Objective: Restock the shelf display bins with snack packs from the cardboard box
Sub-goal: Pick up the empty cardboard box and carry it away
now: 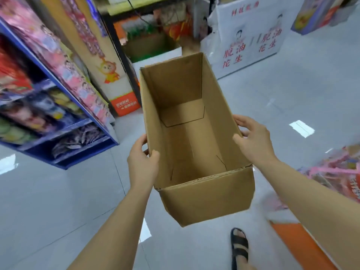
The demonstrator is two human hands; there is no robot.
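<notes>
A brown cardboard box [206,193] is held in the air over the floor, open at the top, and nothing lies inside it. My left hand [141,162] grips its left wall, thumb inside the rim. My right hand [253,139] grips the right wall the same way. At the left stands a blue shelf display [78,106] with bins full of colourful snack packs [64,69].
Grey tiled floor [48,201] lies all around. A white carton with red characters [251,38] stands at the back right. An orange and white display post [124,108] is beside the shelf. Pink packs [339,172] lie at the right edge. My sandalled foot [239,248] is below the box.
</notes>
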